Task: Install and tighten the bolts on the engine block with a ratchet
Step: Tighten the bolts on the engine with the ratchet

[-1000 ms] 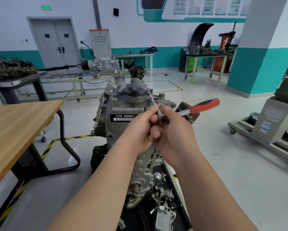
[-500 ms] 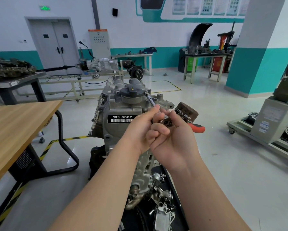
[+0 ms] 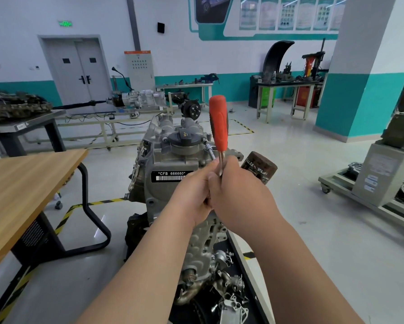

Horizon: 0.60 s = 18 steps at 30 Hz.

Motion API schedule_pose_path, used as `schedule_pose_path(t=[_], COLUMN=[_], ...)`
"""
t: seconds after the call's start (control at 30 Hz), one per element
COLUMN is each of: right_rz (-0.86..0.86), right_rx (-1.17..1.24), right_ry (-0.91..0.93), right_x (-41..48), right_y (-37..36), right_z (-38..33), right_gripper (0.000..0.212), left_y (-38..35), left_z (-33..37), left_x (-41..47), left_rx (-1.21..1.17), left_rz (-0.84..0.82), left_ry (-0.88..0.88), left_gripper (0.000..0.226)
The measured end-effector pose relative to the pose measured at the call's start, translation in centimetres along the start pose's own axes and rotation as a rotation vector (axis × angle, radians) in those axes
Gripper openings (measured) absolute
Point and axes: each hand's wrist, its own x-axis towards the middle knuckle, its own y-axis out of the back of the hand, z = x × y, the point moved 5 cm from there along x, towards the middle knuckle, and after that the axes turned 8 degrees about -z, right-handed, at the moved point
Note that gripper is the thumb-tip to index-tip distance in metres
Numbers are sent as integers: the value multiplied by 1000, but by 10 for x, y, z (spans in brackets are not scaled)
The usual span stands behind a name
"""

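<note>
Tightening appears to be under way on one bolt, judged from how the tool is set. The ratchet [image 3: 218,127] is gripped at its head end by both hands, the left hand [image 3: 191,197] and the right hand [image 3: 239,195] clenched together round it, with its red handle standing upright. An extension bar [image 3: 209,150] runs from the hands up to the top of the engine block [image 3: 163,164], just beside the oil filler cap [image 3: 184,137]. The bolt itself is hidden at the bar's far end. How far it is seated cannot be told, nor how many other bolts are left.
</note>
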Motion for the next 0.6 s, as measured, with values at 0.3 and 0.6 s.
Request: schedule_pose_path(t=[0.3, 0.6], right_rz=[-27, -179], right_rx=[1655, 2603], right_ry=[-383, -475], right_x=[-11, -14], right_y=[-37, -46], right_z=[7, -13], right_gripper=[27, 30], left_y=[-1, 0], left_z=[1, 5], left_x=[-8, -3], left_rx=[87, -13], left_rz=[-93, -99], left_ry=[58, 19], left_gripper=[64, 26])
